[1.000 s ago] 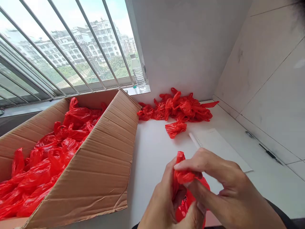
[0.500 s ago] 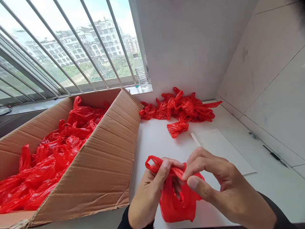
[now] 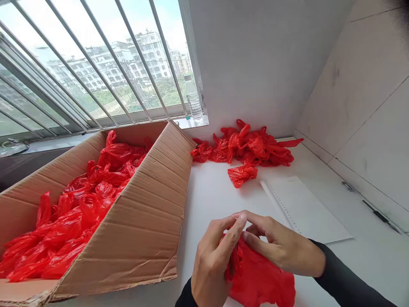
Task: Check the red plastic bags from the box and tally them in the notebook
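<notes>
We see tiny marks on white paper pad, too small to read. Brown cardboard box of crumpled red plastic bags stands left; loose red plastic heap at back of white table; black pen right. Our left hand and right hand both pinch thin red plastic bag, low, near pad. Since half second ago: hands closer together, bag's handle loop hidden.

the hands hide part of the bag. some of its low end and the box are cut off. marks on the pad are too tiny to read.
</notes>
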